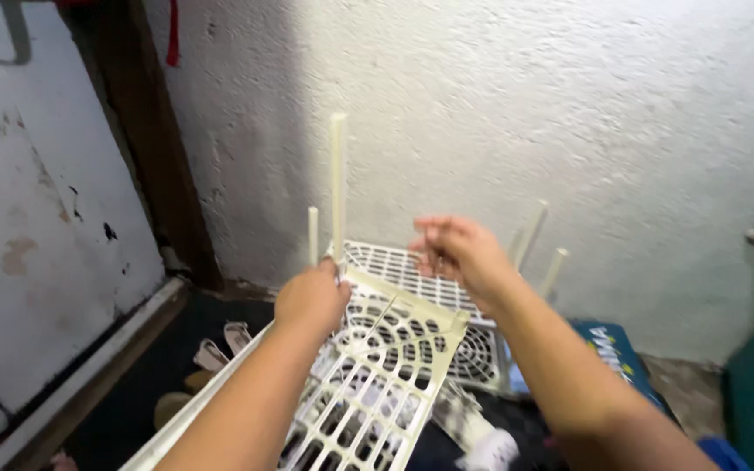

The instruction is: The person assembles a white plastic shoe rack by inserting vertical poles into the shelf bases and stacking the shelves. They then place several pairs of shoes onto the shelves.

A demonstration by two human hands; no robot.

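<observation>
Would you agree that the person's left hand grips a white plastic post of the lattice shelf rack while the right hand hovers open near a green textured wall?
Not quite: the wall is white, not green, as the head view shows. The rest stands: the left hand grips a white plastic post of the lattice shelf rack, and the right hand hovers open beside it.

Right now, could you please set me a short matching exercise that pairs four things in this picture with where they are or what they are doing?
Things:
1. left hand
2. right hand
3. sandals
4. blue box

Places or states:
A. on the dark floor, left of the rack
B. gripping a cream rack post
C. beside the wall, right of the rack
D. fingers curled above the lattice shelf

Pairs: 1-B, 2-D, 3-A, 4-C
</observation>
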